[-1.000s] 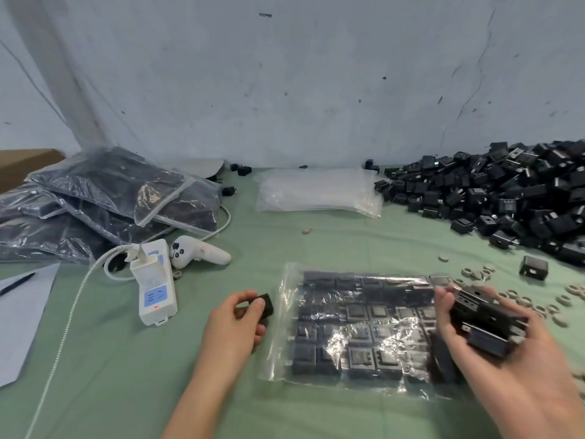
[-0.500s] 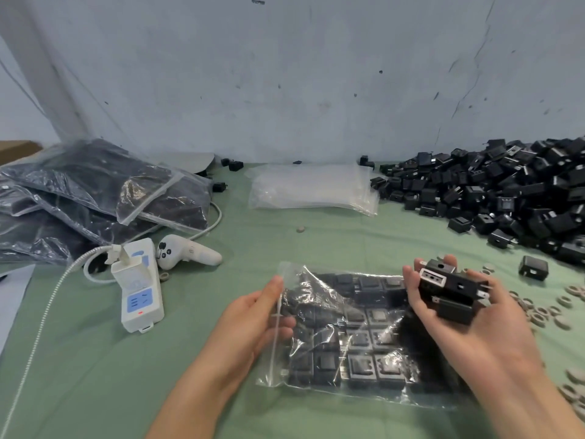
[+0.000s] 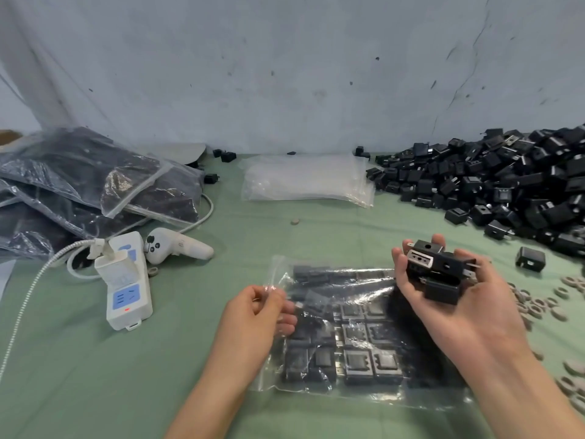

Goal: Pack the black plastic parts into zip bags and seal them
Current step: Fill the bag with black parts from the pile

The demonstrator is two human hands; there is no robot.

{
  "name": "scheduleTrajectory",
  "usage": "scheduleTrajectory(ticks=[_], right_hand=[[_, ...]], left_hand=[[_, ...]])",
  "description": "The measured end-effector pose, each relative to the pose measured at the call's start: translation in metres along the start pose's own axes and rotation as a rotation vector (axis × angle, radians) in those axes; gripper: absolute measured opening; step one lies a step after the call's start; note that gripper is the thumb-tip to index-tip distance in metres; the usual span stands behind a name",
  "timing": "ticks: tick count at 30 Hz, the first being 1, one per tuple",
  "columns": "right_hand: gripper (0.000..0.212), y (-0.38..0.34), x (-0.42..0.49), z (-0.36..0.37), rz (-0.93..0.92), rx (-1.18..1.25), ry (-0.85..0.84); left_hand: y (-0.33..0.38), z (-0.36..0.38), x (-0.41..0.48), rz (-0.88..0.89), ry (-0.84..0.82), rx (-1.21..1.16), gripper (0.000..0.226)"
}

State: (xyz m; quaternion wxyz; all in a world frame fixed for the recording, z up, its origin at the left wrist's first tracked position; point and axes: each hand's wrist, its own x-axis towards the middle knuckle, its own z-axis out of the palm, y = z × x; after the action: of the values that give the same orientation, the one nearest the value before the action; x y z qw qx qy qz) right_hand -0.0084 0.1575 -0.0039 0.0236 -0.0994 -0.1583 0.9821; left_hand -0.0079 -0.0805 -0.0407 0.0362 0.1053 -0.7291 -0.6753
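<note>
A clear zip bag (image 3: 354,331) lies on the green cloth in front of me, holding several black plastic parts in rows. My left hand (image 3: 253,318) pinches the bag's left open edge and lifts it off the cloth. My right hand (image 3: 449,299) hovers over the bag's right end, gripping a small stack of black parts (image 3: 437,270). A large heap of loose black parts (image 3: 506,185) fills the far right of the table.
A stack of unused clear bags (image 3: 304,182) lies at the back centre. Filled bags (image 3: 88,188) are piled at the far left. A white power strip (image 3: 126,280) with cable and a white controller (image 3: 177,245) sit left of the bag. Several small grey rings (image 3: 538,308) lie at the right.
My left hand no longer holds a single black part; it now pinches the bag's left edge and raises it. My right hand has moved up and left with its stack of parts.
</note>
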Motion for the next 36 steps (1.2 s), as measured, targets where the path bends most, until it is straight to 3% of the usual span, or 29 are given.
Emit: scheduleTrajectory(ticks=[9,15,22,26,29,32,34,36], right_hand=[[0.027,-0.002,0.0,0.001,-0.019,-0.012,0.02],[0.031,0.0,0.001,0.004,-0.027,-0.024,0.027],[0.028,0.004,0.004,0.004,0.003,-0.042,0.013],[0.028,0.008,0.002,0.005,0.056,-0.053,-0.007],[0.031,0.012,0.0,0.004,0.132,-0.098,-0.02],[0.033,0.017,0.0,0.004,0.194,-0.126,-0.029],[0.033,0.022,-0.001,0.005,0.224,-0.127,-0.035],[0.033,0.028,-0.001,0.007,0.248,-0.134,-0.041]], left_hand=[[-0.003,-0.001,0.005,-0.046,-0.145,-0.044,0.017],[0.005,-0.006,0.004,-0.161,-0.225,-0.257,0.019],[0.012,-0.007,0.007,-0.297,-0.388,-0.563,0.035],[0.012,-0.01,0.007,-0.268,-0.276,-0.474,0.031],[0.014,-0.012,0.006,-0.13,-0.027,-0.176,0.018],[0.023,-0.013,0.0,0.298,0.303,0.247,0.008],[0.035,-0.002,-0.01,0.501,0.237,0.299,0.009],[0.04,0.014,-0.018,0.566,0.045,0.294,0.005]])
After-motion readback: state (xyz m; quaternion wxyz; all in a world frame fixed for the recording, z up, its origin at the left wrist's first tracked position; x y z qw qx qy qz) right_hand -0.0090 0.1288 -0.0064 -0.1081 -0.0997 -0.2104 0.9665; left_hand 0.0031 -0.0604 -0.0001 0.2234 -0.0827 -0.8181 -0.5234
